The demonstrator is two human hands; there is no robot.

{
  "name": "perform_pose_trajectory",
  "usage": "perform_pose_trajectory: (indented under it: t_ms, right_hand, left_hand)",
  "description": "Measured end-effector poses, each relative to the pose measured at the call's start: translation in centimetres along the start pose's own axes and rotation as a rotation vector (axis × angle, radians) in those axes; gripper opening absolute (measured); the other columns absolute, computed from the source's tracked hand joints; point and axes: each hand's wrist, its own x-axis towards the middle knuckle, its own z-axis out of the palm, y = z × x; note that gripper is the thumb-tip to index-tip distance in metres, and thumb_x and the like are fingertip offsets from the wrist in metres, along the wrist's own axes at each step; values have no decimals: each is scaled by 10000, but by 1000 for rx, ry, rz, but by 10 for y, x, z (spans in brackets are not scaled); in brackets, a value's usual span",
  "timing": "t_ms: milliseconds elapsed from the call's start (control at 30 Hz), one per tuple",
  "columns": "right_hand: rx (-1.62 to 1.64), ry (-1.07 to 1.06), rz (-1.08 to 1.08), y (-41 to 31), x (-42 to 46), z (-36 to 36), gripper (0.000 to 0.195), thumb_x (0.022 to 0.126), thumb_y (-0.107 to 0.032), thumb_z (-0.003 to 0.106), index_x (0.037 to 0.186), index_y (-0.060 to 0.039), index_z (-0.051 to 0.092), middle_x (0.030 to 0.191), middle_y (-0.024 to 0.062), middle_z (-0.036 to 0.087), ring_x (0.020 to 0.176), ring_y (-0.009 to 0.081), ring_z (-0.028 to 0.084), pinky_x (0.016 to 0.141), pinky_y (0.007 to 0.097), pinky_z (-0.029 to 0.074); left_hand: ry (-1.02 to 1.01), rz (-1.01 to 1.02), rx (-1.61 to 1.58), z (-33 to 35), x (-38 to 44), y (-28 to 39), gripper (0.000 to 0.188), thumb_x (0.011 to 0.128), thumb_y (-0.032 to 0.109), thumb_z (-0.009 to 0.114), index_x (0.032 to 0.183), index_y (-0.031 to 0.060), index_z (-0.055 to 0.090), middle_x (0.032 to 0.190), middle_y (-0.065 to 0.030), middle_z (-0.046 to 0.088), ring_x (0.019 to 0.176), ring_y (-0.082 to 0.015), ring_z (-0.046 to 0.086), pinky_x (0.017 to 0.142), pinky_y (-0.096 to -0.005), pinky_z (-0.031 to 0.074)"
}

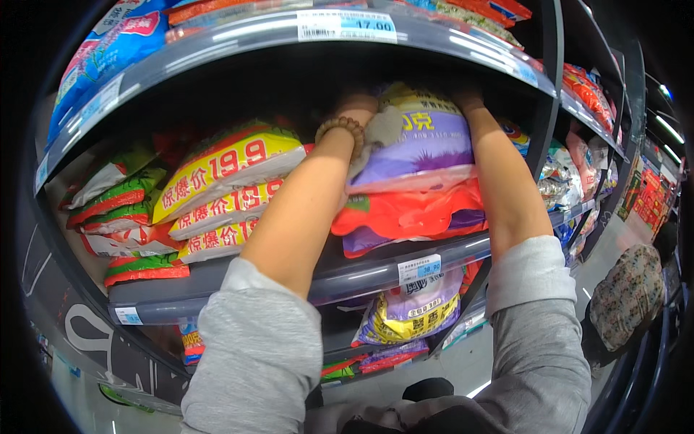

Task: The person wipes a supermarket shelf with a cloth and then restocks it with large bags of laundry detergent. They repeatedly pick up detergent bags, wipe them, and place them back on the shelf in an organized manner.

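Observation:
Both my arms reach into a dark shelf bay, on either side of a plump purple and yellow plastic bag point(417, 138) of what looks like detergent. My left hand point(358, 102) is at its far left side, with a brown bumpy band point(355, 129) round the wrist. A small grey plush piece point(385, 125) hangs by that wrist, against the bag. At its far right side is my right hand point(467, 99). Shadow and the bag hide the fingers of both hands. The purple bag lies on top of a red bag point(406, 214), on the shelf's front part.
Stacked yellow and white bags point(233, 168) and green and red bags point(122, 195) fill the left. An upper shelf edge point(249, 33) curves above my hands; the lower shelf edge point(347, 285) runs beneath my forearms. A dark upright point(547, 103) stands right. A person point(626, 298) is at far right.

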Motion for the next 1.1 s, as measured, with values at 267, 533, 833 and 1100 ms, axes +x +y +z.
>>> perform_pose_trajectory:
  t_ms: [267, 533, 833, 1100]
  right_hand:
    - [23, -403, 132, 9, -51, -60, 464, 886, -398, 444, 1227, -93, 529, 1269, 207, 478, 1172, 346, 467, 968, 392, 382]
    - [308, -211, -333, -89, -198, -223, 822, 663, -547, 693, 1347, -220, 374, 1399, 171, 309, 1298, 397, 260, 1028, 500, 243]
    - [233, -231, -229, -85, -205, -211, 913, 591, -442, 762, 1374, -285, 320, 1419, 169, 275, 1295, 426, 247, 1020, 537, 229]
    - [225, -436, -288, -73, -157, -192, 931, 631, -493, 724, 1406, -295, 248, 1424, 210, 256, 1313, 381, 254, 1048, 506, 210]
  left_hand:
    - [-36, -84, 231, 1, -21, 18, 359, 902, 182, 341, 1195, 48, 498, 1261, -185, 486, 1114, -314, 526, 904, -389, 447]
    - [179, 303, 221, -49, -48, 25, 446, 851, 417, 490, 1166, 103, 529, 1103, -187, 580, 1029, -305, 563, 897, -426, 433]
    - [-289, 510, 563, -58, -178, 33, 1023, 700, 452, 701, 1402, 8, 104, 1120, -292, 510, 880, -367, 617, 726, -410, 510]
    - [62, 537, 558, -18, -148, 25, 709, 786, 156, 543, 1369, -56, 200, 846, -217, 612, 666, -275, 648, 571, -340, 526]
